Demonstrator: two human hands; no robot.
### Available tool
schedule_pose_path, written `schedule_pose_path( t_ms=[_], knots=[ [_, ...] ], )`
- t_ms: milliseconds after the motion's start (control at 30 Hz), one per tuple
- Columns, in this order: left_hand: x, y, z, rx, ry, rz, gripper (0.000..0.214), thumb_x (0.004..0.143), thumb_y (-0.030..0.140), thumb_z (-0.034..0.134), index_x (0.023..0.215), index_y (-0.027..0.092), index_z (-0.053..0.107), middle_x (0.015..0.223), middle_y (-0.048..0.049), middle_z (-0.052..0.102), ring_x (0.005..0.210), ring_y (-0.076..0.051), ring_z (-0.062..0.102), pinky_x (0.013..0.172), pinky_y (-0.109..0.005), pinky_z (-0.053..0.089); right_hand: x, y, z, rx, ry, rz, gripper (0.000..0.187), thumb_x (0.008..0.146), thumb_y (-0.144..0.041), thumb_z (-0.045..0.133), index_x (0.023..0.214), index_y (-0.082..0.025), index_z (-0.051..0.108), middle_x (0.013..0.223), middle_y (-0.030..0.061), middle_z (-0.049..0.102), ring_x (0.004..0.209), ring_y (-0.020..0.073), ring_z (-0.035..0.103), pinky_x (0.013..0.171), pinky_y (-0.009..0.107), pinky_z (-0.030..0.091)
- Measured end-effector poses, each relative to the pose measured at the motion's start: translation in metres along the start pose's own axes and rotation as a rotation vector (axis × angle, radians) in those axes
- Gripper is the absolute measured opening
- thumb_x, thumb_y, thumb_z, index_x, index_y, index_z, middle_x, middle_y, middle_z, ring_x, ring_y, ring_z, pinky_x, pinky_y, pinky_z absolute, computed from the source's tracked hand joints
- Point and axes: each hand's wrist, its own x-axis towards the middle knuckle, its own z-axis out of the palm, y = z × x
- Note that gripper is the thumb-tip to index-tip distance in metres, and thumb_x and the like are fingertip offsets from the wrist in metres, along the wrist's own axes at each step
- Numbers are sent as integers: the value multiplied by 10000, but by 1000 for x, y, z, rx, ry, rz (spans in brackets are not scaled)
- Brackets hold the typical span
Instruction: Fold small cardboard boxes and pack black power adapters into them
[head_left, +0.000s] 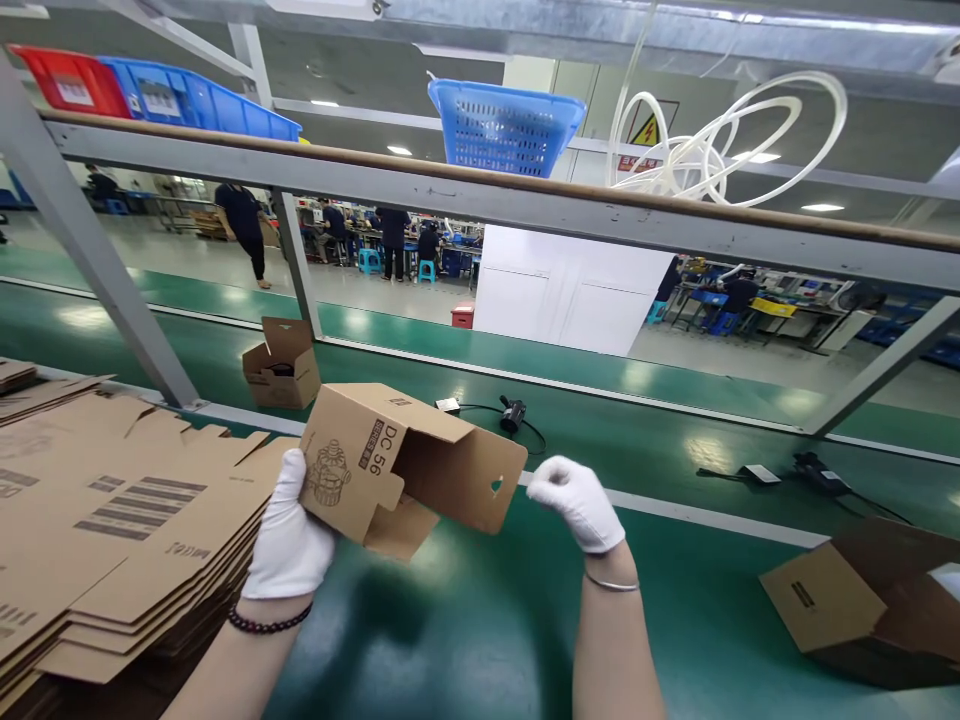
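Note:
My left hand (289, 535), in a white glove, grips a small brown cardboard box (390, 465) printed "DC 56" with a line drawing. I hold it above the green work surface (465, 620), its open end toward the right and its flaps loose. My right hand (577, 500), also gloved, hovers just right of the box's long flap with its fingers curled into a loose fist; nothing shows in it and it does not touch the box.
A stack of flat cardboard blanks (112, 540) lies at the left. An opened box (279, 365) and black devices with cables (514, 412) sit on the green conveyor belt. Another open box (870, 600) is at the right. Blue basket (504, 125) and white tubing (720, 140) hang overhead; people work far behind.

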Motion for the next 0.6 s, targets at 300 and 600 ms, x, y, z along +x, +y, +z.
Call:
schedule_pose_path(
  t_ms=[300,600],
  knots=[
    [-3,-3,0,-92,34,-3,357,1016,382,374,1181,302,680,1222,20,692,1088,-133,648,949,-273,557,10,15,-25,-355,634,-103,767,841,-659,492,1439,-180,448,1530,141,377,1412,339,334,1156,523,277],
    [0,-8,-6,-101,19,-70,402,1016,416,359,1264,272,639,1081,-16,747,911,-142,706,980,-309,540,-4,-7,43,304,-306,-68,423,872,-534,609,1197,-269,658,1213,58,675,1078,257,636,895,383,534]
  ],
)
